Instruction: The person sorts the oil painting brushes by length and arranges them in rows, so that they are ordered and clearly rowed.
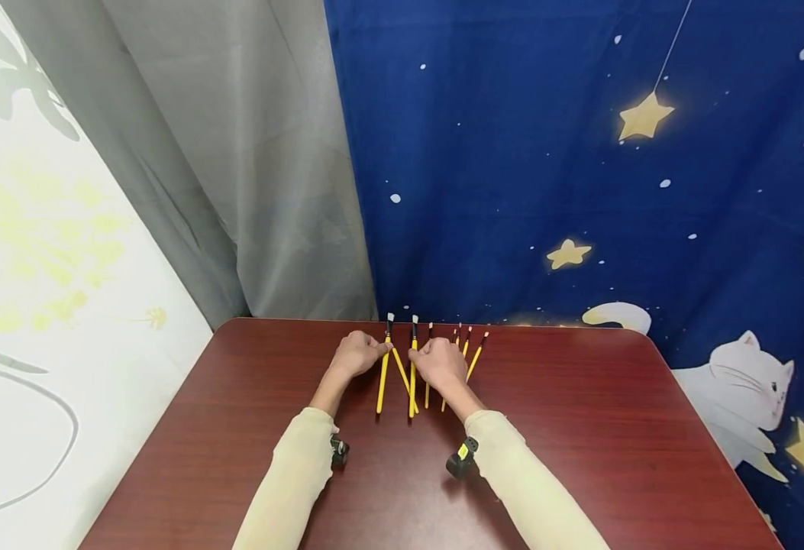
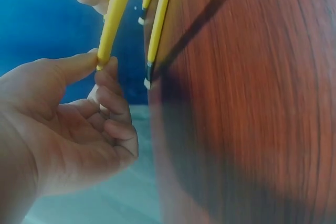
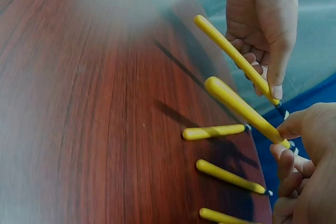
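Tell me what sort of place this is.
Probably an indoor room, perhaps in a home, though which room I cannot tell. A grey curtain and a star-printed blue cloth hang beyond a reddish-brown table, with yellow-handled paintbrushes at its far side.

Left arm (image 1: 285, 477), right arm (image 1: 532, 477) stretched forward, angled inward, forearms covered, skin showing at wrists (image 1: 329, 391). Left hand (image 1: 357, 353) and right hand (image 1: 440, 363) near each other, apart, backs showing from above. Left: thumb (image 2: 79, 67), forefinger in fine pinch, remaining fingers (image 2: 121, 129) loosely curled toward palm. Right: likewise pinching, other fingers (image 3: 289, 183) bent below
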Demonstrator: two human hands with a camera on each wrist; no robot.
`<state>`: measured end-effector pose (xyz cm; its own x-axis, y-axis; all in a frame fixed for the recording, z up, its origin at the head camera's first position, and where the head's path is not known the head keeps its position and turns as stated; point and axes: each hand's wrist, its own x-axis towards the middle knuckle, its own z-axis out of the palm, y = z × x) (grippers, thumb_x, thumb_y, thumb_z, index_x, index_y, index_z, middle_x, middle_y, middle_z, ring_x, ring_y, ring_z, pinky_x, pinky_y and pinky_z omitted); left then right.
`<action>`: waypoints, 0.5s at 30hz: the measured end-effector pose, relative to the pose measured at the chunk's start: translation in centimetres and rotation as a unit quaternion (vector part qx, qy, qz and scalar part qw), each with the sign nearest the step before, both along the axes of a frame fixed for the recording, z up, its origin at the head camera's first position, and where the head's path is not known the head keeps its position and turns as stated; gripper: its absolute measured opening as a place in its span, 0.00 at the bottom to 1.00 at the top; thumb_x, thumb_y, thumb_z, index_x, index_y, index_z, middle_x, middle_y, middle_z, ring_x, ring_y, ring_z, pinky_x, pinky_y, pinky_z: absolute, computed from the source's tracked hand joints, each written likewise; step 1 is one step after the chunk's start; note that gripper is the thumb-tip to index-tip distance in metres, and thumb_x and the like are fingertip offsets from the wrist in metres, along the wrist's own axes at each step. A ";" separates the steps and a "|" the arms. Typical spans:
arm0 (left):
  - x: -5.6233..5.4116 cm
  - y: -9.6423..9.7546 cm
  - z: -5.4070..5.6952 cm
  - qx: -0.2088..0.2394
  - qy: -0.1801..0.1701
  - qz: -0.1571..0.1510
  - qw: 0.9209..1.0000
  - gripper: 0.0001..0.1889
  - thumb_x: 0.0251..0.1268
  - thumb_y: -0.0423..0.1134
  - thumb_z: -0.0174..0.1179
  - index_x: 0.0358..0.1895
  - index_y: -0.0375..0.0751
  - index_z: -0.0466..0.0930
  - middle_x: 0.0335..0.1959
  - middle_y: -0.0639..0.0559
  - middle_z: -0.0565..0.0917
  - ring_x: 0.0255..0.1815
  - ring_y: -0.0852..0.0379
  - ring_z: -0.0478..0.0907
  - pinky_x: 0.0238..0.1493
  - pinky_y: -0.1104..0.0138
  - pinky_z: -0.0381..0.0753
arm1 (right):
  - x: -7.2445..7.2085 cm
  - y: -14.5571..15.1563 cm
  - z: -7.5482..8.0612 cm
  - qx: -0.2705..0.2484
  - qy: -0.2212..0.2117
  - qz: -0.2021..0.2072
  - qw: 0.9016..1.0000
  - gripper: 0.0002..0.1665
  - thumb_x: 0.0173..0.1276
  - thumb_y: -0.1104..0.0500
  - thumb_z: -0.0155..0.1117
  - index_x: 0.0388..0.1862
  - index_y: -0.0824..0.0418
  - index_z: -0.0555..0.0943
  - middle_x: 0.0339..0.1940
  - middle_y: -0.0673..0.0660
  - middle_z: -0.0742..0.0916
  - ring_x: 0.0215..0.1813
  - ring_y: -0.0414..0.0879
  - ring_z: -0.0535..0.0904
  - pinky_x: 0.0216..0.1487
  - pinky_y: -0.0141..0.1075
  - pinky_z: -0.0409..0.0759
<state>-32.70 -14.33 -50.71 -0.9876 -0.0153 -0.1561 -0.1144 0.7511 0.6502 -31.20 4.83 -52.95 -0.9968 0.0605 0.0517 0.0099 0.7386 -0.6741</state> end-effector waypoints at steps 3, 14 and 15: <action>0.0 -0.8 0.0 -0.018 0.010 0.007 1.000 0.25 0.72 0.55 0.66 0.26 0.35 0.86 0.13 0.57 0.69 0.23 0.53 0.72 0.27 0.65 0.67 | -0.1 -1.1 0.2 0.009 -0.009 -0.010 1.000 0.31 0.71 0.43 0.71 0.09 0.50 0.75 0.09 0.47 0.76 0.18 0.47 0.76 0.20 0.38 0.67; -0.5 -3.0 -0.2 -0.069 -0.008 0.030 0.997 0.24 0.71 0.57 0.66 0.29 0.38 0.88 0.19 0.54 0.76 0.29 0.49 0.77 0.31 0.62 0.70 | -0.6 -4.8 0.3 0.054 -0.021 -0.002 0.998 0.28 0.67 0.41 0.72 0.11 0.49 0.77 0.14 0.48 0.79 0.23 0.48 0.78 0.26 0.41 0.72; -0.5 -3.1 -0.2 -0.074 -0.010 0.031 0.997 0.24 0.70 0.58 0.66 0.28 0.39 0.87 0.19 0.54 0.77 0.29 0.49 0.77 0.31 0.62 0.70 | -0.6 -5.0 0.3 0.056 -0.019 -0.001 0.998 0.28 0.67 0.41 0.72 0.11 0.49 0.76 0.14 0.49 0.79 0.23 0.48 0.78 0.27 0.42 0.72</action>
